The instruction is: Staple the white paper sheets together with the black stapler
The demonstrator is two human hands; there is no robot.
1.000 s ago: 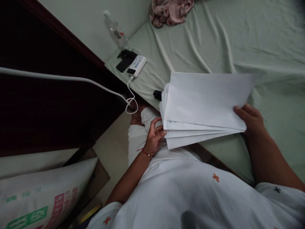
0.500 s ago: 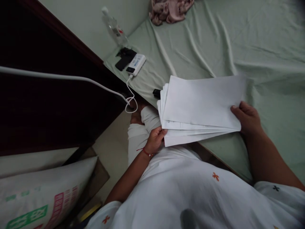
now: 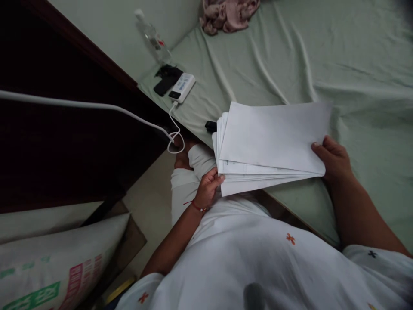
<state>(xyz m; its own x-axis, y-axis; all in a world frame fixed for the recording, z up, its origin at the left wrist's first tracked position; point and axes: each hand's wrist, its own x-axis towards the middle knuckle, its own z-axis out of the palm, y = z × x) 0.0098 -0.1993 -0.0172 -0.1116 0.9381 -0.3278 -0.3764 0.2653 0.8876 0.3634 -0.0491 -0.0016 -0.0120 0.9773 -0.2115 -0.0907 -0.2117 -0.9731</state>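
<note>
A loosely fanned stack of white paper sheets (image 3: pixel 274 135) is held over my lap and the bed's edge. My left hand (image 3: pixel 209 187), with a red string bracelet at the wrist, pinches the stack's lower left corner between thumb and fingers. On the opposite side my right hand (image 3: pixel 334 158) grips the lower right edge, thumb on top and the fingers mostly hidden underneath. The top sheet looks blank; faint print shows on a sheet just below it. Behind the stack's left edge a small black object (image 3: pixel 211 126) lies on the bed, partly covered.
A green sheet covers the bed (image 3: pixel 355 51). Near its left edge lie a white power bank (image 3: pixel 182 87) with a looped white cable (image 3: pixel 122 110), a black item (image 3: pixel 167 82) and a clear bottle (image 3: pixel 155 41). A crumpled pink cloth (image 3: pixel 229 15) and a printed sack (image 3: pixel 61 258) are also around.
The view has shifted slightly, so most things sit a little further left. Both hands keep their hold on the paper, and slightly more print shows under the top sheet.
</note>
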